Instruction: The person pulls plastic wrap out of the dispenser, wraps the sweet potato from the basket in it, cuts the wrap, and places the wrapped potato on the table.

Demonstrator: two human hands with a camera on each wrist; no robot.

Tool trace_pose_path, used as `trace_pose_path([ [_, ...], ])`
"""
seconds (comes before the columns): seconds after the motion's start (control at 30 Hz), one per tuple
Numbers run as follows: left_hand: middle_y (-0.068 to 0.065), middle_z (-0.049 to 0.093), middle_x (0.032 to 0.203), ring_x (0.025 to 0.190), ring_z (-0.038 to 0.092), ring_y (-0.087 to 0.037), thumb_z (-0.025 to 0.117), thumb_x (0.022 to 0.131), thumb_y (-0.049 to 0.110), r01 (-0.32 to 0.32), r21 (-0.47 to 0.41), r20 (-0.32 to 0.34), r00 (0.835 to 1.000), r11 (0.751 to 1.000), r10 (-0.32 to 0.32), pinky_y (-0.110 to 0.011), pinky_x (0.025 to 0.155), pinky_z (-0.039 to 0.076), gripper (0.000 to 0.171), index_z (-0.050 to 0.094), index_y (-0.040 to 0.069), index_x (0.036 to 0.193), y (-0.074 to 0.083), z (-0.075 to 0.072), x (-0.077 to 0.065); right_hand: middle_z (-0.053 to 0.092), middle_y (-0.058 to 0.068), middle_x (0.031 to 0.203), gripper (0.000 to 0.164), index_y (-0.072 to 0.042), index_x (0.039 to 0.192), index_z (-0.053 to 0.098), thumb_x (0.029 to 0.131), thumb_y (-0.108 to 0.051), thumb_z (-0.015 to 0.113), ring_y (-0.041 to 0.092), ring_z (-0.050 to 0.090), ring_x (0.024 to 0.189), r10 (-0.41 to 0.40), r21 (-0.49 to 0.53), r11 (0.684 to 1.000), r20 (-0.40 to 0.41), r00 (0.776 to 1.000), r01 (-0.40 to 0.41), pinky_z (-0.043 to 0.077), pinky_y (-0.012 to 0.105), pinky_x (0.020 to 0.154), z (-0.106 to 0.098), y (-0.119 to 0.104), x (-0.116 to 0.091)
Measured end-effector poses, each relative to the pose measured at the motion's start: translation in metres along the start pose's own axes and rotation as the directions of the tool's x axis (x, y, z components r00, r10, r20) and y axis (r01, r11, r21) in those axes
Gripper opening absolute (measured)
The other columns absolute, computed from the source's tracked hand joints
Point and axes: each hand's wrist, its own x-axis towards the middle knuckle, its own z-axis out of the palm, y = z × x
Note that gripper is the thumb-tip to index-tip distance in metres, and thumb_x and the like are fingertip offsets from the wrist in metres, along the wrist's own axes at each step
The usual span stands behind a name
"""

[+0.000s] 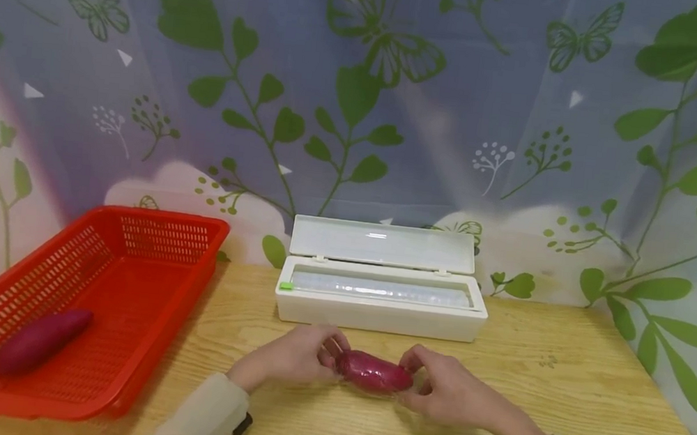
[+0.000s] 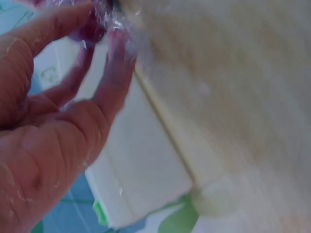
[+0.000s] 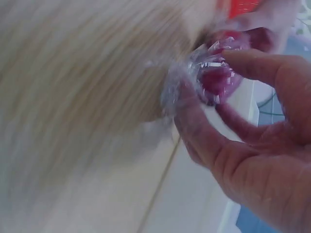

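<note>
A purple sweet potato (image 1: 375, 373) wrapped in shiny cling film is held lengthwise between both hands, low over the wooden table. My left hand (image 1: 302, 354) grips its left end, fingers and thumb curled at the gathered film (image 2: 116, 22). At the right end my right hand (image 1: 448, 388) pinches the crumpled cling film (image 3: 182, 90) and the tip of the sweet potato. Just behind the hands stands a white cling film box (image 1: 379, 317), its lid (image 1: 384, 244) raised and a roll of film inside.
To the left, a red plastic basket (image 1: 148, 359) with slotted sides holds one unwrapped purple sweet potato (image 1: 43, 342). The wooden table (image 1: 563, 406) reaches back to a patterned curtain (image 1: 431, 148) with leaves and butterflies. A small green piece (image 1: 286, 286) sits on the box's left end.
</note>
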Motion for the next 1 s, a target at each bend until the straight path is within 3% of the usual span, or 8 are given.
trace_pose_path([
  [0.13,-0.009,0.071,0.107,0.093,0.068,-0.018,0.082,0.077,0.002,0.023,-0.083,-0.006,1.000,0.996,-0.023,-0.035,0.084,0.059,0.042,0.064,0.007,0.115,0.000,0.007,0.000,0.070,0.005,0.097,0.053,-0.006,0.122,0.055,0.089,-0.038,0.079,0.013,0.065,0.082,0.087,0.070,0.994,-0.020,0.996,-0.086,0.053,0.025,0.067,0.007,-0.006,0.001],
  [0.33,-0.007,0.068,0.111,0.098,0.065,-0.019,0.078,0.075,-0.003,0.038,-0.270,-0.013,0.999,0.962,-0.043,-0.036,0.090,0.056,0.047,0.064,0.007,0.119,0.001,0.008,0.001,0.066,0.003,0.094,0.044,-0.013,0.113,0.064,0.082,-0.037,0.085,0.018,0.061,0.085,0.161,0.185,0.972,-0.062,0.985,-0.148,0.052,0.027,0.069,0.008,-0.008,0.003],
  [0.5,-0.013,0.065,0.122,0.108,0.065,-0.022,0.072,0.076,-0.004,0.066,-0.548,0.020,0.998,0.834,-0.065,-0.033,0.094,0.055,0.049,0.060,0.001,0.124,0.001,0.006,0.005,0.060,0.013,0.102,0.046,-0.005,0.114,0.059,0.081,-0.020,0.087,0.024,0.061,0.092,0.163,0.453,0.881,-0.024,0.986,-0.135,0.053,0.030,0.078,0.000,-0.002,0.002],
  [0.6,-0.015,0.061,0.125,0.108,0.063,-0.020,0.067,0.077,-0.004,0.085,-0.662,0.065,0.996,0.745,-0.056,-0.028,0.093,0.056,0.050,0.057,-0.006,0.126,0.003,0.008,0.007,0.058,0.016,0.111,0.048,0.000,0.116,0.056,0.081,-0.014,0.086,0.025,0.064,0.097,0.144,0.536,0.835,0.010,0.990,-0.127,0.056,0.031,0.084,-0.003,0.001,0.003],
  [0.67,-0.014,0.060,0.122,0.106,0.062,-0.019,0.065,0.081,-0.001,0.108,-0.695,0.101,0.994,0.711,-0.053,-0.027,0.092,0.056,0.046,0.056,-0.008,0.126,0.004,0.010,0.007,0.059,0.016,0.116,0.048,0.001,0.117,0.057,0.081,-0.013,0.086,0.025,0.065,0.099,0.141,0.543,0.829,0.035,0.989,-0.137,0.057,0.031,0.086,-0.003,0.003,0.003],
  [0.73,-0.012,0.062,0.118,0.103,0.062,-0.017,0.067,0.087,0.005,0.126,-0.669,0.118,0.991,0.733,-0.062,-0.027,0.090,0.057,0.038,0.058,-0.007,0.123,0.005,0.012,0.006,0.060,0.016,0.118,0.047,0.000,0.116,0.057,0.080,-0.012,0.086,0.025,0.066,0.101,0.133,0.513,0.847,0.054,0.990,-0.142,0.057,0.030,0.086,-0.001,0.005,0.003],
  [0.9,-0.006,0.067,0.103,0.091,0.064,-0.016,0.077,0.091,0.023,0.079,-0.360,0.054,0.997,0.930,-0.064,-0.029,0.075,0.055,0.025,0.066,0.007,0.107,0.005,0.013,0.002,0.068,0.010,0.110,0.045,-0.007,0.110,0.061,0.078,-0.020,0.089,0.019,0.069,0.098,0.078,0.276,0.958,0.020,0.997,-0.080,0.057,0.026,0.079,0.002,0.008,0.002],
  [1.0,-0.003,0.069,0.101,0.089,0.066,-0.015,0.077,0.092,0.026,0.024,-0.184,0.002,1.000,0.983,-0.024,-0.029,0.072,0.054,0.020,0.067,0.013,0.103,0.007,0.012,0.002,0.070,0.004,0.104,0.041,-0.011,0.107,0.066,0.077,-0.027,0.090,0.013,0.067,0.092,0.028,0.113,0.993,-0.031,0.999,-0.025,0.056,0.022,0.073,0.000,0.006,0.002],
])
